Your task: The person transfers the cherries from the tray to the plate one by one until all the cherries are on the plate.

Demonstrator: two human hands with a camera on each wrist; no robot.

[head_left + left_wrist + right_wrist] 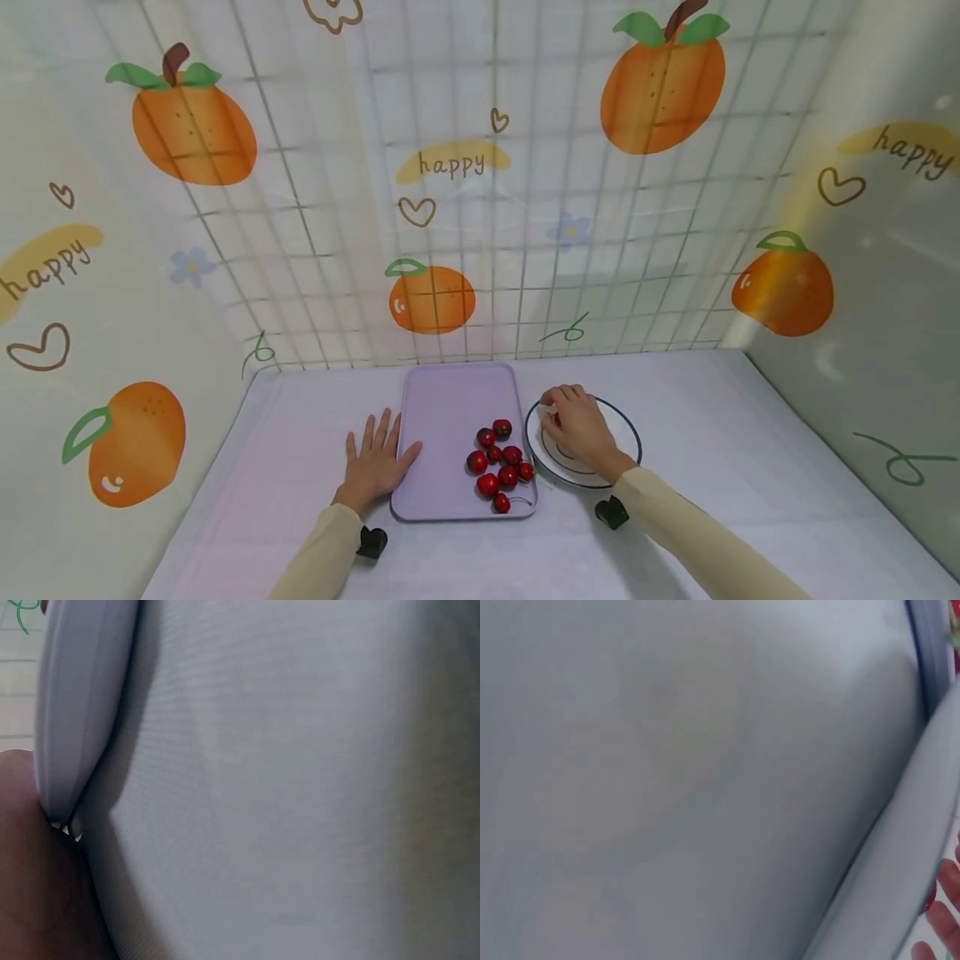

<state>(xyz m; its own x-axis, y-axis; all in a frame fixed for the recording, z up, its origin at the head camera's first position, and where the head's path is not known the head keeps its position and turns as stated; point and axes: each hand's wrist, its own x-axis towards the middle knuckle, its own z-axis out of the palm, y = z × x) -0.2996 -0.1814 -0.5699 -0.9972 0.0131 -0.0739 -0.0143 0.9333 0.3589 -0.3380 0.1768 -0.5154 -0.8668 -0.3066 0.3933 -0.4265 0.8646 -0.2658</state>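
Note:
Dark red cherries (487, 485) lie in a loose group on the right part of a lilac tray (442, 417); one near the front edge has a stem. My left hand (372, 468) rests flat at the tray's left side, fingers spread, thumb over its rim. In the left wrist view, part of that hand (30, 877) touches the tray's edge (86, 705). My right hand (581, 425) is over a white plate (618, 433) with a dark rim line, its fingers curled around a cherry (557, 419). The right wrist view shows only its fingertips (946, 922) beside the cherry (929, 898), beyond the plate's rim (900, 870).
A white cloth (690, 417) covers the table. Behind it hangs a sheer curtain (525, 200) printed with oranges, in front of a wire grid. Similar printed curtains stand at both sides. The plate sits close beside the tray's right edge.

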